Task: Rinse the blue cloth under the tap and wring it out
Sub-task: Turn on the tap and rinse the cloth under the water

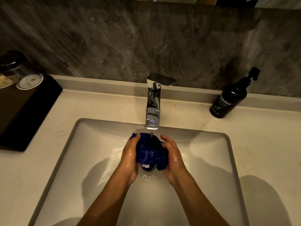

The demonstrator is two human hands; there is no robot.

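Note:
A bunched, wet blue cloth [150, 151] sits between my two hands over the white sink [210, 160]. My left hand [131, 156] grips its left side and my right hand [172, 156] grips its right side. A thin stream of water runs from the chrome tap [153, 101] straight onto the top of the cloth. A small white label shows at the cloth's lower edge. Water spreads across the basin under my hands.
A dark hand-wash pump bottle [231, 97] stands on the counter at the back right. A black tray [24, 111] with upturned glasses [24, 79] sits at the left. A grey stone wall rises behind the tap.

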